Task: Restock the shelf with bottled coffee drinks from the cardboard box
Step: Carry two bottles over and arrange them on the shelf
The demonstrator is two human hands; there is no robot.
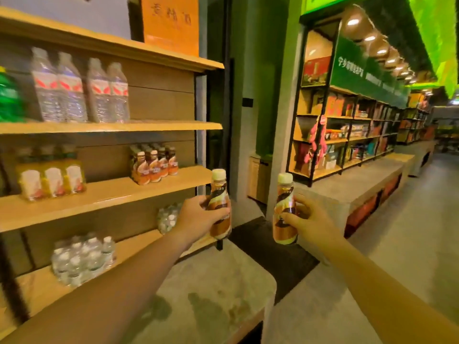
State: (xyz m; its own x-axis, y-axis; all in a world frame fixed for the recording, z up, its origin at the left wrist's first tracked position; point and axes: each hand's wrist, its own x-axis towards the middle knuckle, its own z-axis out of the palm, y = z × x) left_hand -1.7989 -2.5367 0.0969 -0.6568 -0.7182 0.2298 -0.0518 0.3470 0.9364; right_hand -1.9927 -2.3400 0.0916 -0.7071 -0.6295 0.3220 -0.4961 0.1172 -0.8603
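Clasped upright in the left grip (pixel 196 218): a brown-and-cream plastic coffee bottle with pale cap (pixel 219 189), just off the right end of the middle wooden shelf board (pixel 111 192). Held likewise in the right grip (pixel 310 219): a second matching bottle (pixel 283 197), farther right. Left nearer to the shelved coffee bottles (pixel 154 166), up and leftward.

Left hand (pixel 198 217) and right hand (pixel 310 220) gripping, arms outstretched.
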